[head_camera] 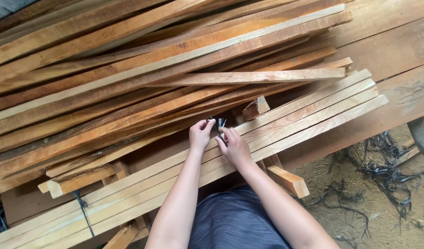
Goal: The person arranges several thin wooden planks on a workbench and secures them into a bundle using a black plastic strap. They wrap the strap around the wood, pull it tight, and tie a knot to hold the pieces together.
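A bundle of pale wooden slats (313, 115) lies slantwise in front of me. My left hand (200, 135) and my right hand (234, 146) meet over the bundle's far edge. Both pinch the ends of a thin dark strap (220, 125) that runs across the slats. The strap's loose ends stick up between my fingertips. A second dark strap (84, 213) wraps the same bundle near its lower left end.
A large heap of reddish and pale wood strips (152, 60) lies behind the bundle. A short wood block (255, 108) sits just beyond my hands. Cut dark strap scraps (387, 170) litter the sandy ground at right. Wide planks (396, 41) lie at the top right.
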